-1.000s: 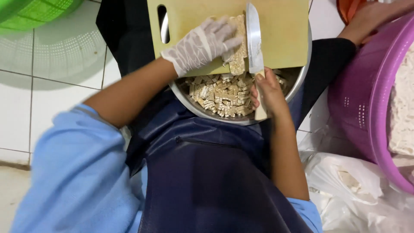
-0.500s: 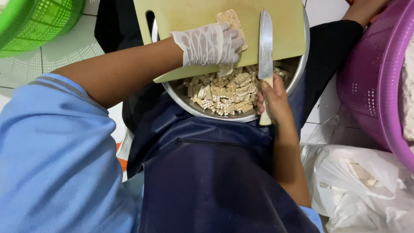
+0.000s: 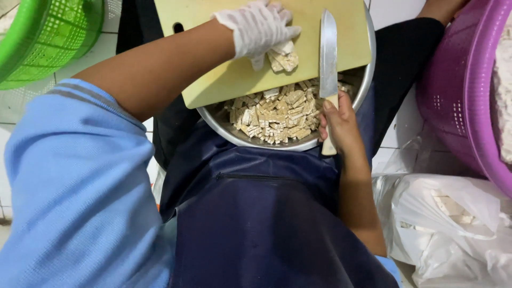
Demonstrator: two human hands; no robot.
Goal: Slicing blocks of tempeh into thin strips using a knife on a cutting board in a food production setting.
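Taking the bowl (image 3: pixel 224 124) as the landmark: far to its left a green basket (image 3: pixel 37 37) sits on the tiled floor (image 3: pixel 16 106), well apart from the work. The bowl itself rests on the person's lap, against a dark apron (image 3: pixel 256 213), and is heaped with small tan cut pieces (image 3: pixel 277 117).

A yellow board (image 3: pixel 224 80) lies across the bowl's far half, tilted so its near edge hangs over the pieces. The gloved left hand (image 3: pixel 256 26) is curled on a few pieces (image 3: pixel 282 58) at that edge, fingers closed around them. The board looks propped only on the rim; a hard sweep could tip it or slide it off, and loose pieces could jump past the rim onto the apron or floor.

Just right of that hand, the knife (image 3: pixel 328 53) lies flat along the board, tip pointing away. The bare right hand (image 3: pixel 341 125) is clamped on its handle at the bowl's right rim. The blade sits near the gloved fingers, so a sideways sweep risks a nick. The bowl, balanced on the lap, could also rock if either hand presses down.

Right of the bowl stands a purple basket (image 3: pixel 458 96); below it lies a white plastic bag (image 3: pixel 458 224) with pale pieces inside.
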